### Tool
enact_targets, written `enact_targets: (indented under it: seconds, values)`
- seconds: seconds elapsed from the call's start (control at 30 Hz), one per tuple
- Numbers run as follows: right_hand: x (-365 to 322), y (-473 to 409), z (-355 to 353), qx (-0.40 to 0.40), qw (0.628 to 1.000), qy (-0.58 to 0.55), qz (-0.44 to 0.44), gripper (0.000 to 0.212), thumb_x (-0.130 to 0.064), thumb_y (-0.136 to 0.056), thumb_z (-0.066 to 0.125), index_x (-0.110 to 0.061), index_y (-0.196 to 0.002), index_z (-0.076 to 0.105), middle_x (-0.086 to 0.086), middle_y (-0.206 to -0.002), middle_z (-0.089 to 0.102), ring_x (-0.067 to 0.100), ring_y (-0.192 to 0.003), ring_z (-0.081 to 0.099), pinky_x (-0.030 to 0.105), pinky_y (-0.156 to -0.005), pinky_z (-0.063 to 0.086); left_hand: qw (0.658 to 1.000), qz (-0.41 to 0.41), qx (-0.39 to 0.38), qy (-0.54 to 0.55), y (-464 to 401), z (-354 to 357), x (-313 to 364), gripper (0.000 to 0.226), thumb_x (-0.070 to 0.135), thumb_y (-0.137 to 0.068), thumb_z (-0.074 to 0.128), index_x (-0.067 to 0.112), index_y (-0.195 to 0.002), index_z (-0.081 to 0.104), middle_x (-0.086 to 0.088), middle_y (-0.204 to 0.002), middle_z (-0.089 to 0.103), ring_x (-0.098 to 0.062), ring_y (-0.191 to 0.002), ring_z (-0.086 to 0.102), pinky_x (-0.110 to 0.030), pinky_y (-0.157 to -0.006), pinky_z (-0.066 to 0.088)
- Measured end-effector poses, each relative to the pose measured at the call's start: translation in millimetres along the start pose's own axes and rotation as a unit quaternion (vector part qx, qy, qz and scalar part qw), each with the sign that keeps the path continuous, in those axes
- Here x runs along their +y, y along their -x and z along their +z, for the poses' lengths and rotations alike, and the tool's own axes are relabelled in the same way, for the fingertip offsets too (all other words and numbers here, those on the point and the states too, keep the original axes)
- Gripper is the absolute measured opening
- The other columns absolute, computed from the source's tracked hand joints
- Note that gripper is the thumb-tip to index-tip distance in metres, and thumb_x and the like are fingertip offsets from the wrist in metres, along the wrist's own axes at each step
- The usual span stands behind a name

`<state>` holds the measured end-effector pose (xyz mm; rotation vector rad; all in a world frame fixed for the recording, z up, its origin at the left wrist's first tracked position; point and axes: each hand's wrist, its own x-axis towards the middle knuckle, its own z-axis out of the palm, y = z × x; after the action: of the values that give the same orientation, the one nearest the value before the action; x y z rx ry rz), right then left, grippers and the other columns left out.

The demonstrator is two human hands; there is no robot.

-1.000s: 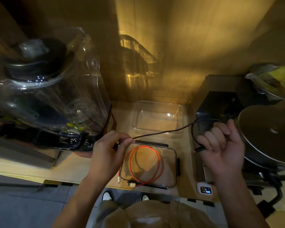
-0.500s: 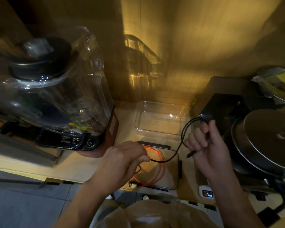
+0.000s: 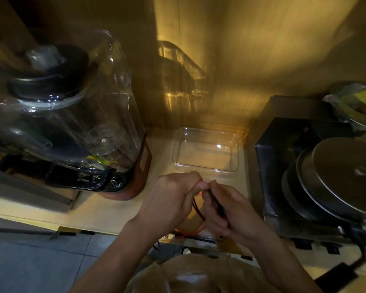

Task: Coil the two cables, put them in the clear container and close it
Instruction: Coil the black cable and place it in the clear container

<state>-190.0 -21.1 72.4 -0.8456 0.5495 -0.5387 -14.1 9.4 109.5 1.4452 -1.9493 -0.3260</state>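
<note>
A black cable [image 3: 217, 205] ran between the hands. An orange cable [image 3: 190, 231] showed below them. The container [image 3: 205, 166] was clear and colourless on a pale, light-wood worktop [image 3: 106, 210]. The wall [image 3: 262, 49] glowed amber. A blender [image 3: 72, 115] had a clear jar and black base.

Kitchen, blender [image 3: 76, 115] on wooden counter [image 3: 106, 210], stacked metal pans [image 3: 342, 178]

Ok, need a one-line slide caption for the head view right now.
Both hands, left hand and right hand, bunch the black cable above the orange cable, before the empty clear container.
</note>
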Motion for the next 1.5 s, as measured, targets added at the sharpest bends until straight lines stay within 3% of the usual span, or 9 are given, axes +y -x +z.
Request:
enact_targets:
  seconds: [0.13, 0.23, 0.4, 0.53, 0.83, 1.03, 1.17, 1.3, 1.5]
  values:
    - [-4, 0, -1, -0.030, 0.994, -0.105, 0.028, 0.043, -0.051, -0.095, 0.047, -0.015, -0.072, 0.054, -0.006, -0.043, 0.033, 0.008, -0.035, 0.020, 0.023, -0.038, 0.019, 0.999, -0.039, 0.007, 0.013, 1, 5, -4, 0.036, 0.043, -0.100, 0.045, 0.017, -0.081, 0.061, 0.009, -0.060, 0.053, -0.006, -0.054, 0.050, -0.023, -0.052, 0.038]
    - [-5, 2, -5, -0.047, 0.984, -0.172, 0.032, 0.041, -0.050, -0.091, 0.061, -0.017, -0.067, 0.053, -0.005, -0.042, 0.027, 0.009, -0.034, 0.018, 0.022, -0.037, 0.017, 0.999, -0.045, 0.016, 0.026, 2, 4, -9, 0.040, 0.050, -0.098, 0.044, 0.019, -0.081, 0.060, 0.011, -0.061, 0.053, -0.007, -0.055, 0.052, -0.018, -0.051, 0.037]
    - [-8, 4, -13, -0.093, 0.956, -0.278, 0.009, 0.037, -0.040, -0.098, 0.053, -0.015, -0.071, 0.055, -0.005, -0.043, 0.028, 0.010, -0.035, 0.023, 0.023, -0.040, 0.021, 0.996, -0.077, 0.039, 0.039, 10, 2, -26, 0.038, 0.048, -0.099, 0.045, 0.022, -0.074, 0.057, 0.006, -0.062, 0.057, -0.010, -0.058, 0.057, -0.036, -0.054, 0.045]
    - [-10, 4, -18, -0.065, 0.958, -0.279, -0.005, 0.034, -0.038, -0.097, 0.055, -0.016, -0.072, 0.055, -0.006, -0.044, 0.026, 0.010, -0.035, 0.022, 0.023, -0.041, 0.021, 0.989, -0.113, 0.057, 0.074, 24, 7, -40, 0.032, 0.043, -0.098, 0.046, 0.027, -0.071, 0.055, 0.012, -0.060, 0.055, -0.006, -0.061, 0.056, -0.022, -0.063, 0.042]
    - [-9, 0, -18, -0.030, 0.959, -0.279, -0.030, 0.031, -0.037, -0.094, 0.060, -0.016, -0.072, 0.054, -0.005, -0.044, 0.025, 0.010, -0.035, 0.021, 0.024, -0.040, 0.022, 0.982, -0.125, 0.117, 0.075, 38, 24, -42, 0.028, 0.042, -0.100, 0.043, 0.025, -0.081, 0.053, 0.015, -0.053, 0.044, -0.004, -0.048, 0.049, -0.012, -0.048, 0.033]
    - [-10, 0, -22, -0.025, 0.940, -0.332, -0.076, 0.033, -0.035, -0.099, 0.047, -0.015, -0.074, 0.055, -0.005, -0.046, 0.027, 0.010, -0.037, 0.023, 0.023, -0.041, 0.022, 0.972, -0.151, 0.093, 0.153, 41, 32, -49, 0.033, 0.051, -0.098, 0.050, 0.028, -0.078, 0.062, 0.007, -0.066, 0.060, -0.009, -0.059, 0.059, -0.028, -0.053, 0.046]
    - [-19, 3, -30, 0.018, 0.935, -0.333, -0.121, 0.038, -0.037, -0.101, 0.038, -0.017, -0.073, 0.054, -0.006, -0.047, 0.025, 0.009, -0.038, 0.021, 0.023, -0.041, 0.020, 0.967, -0.179, 0.102, 0.148, 48, 33, -53, 0.021, 0.045, -0.098, 0.050, 0.032, -0.086, 0.062, 0.015, -0.073, 0.063, -0.003, -0.065, 0.061, -0.016, -0.058, 0.044]
    - [-26, 6, -37, 0.057, 0.934, -0.321, -0.147, 0.040, -0.038, -0.101, 0.037, -0.018, -0.072, 0.055, -0.006, -0.048, 0.024, 0.008, -0.039, 0.020, 0.023, -0.042, 0.019, 0.964, -0.209, 0.104, 0.124, 53, 32, -59, 0.013, 0.038, -0.098, 0.054, 0.031, -0.092, 0.062, 0.010, -0.075, 0.064, -0.010, -0.065, 0.063, -0.027, -0.055, 0.049]
    - [-31, 6, -42, 0.105, 0.937, -0.289, -0.165, 0.041, -0.040, -0.100, 0.035, -0.020, -0.071, 0.056, -0.006, -0.049, 0.022, 0.007, -0.039, 0.018, 0.022, -0.041, 0.020, 0.963, -0.228, 0.112, 0.091, 63, 26, -63, 0.017, 0.050, -0.093, 0.056, 0.033, -0.091, 0.060, 0.010, -0.070, 0.065, -0.004, -0.051, 0.060, -0.019, -0.044, 0.043]
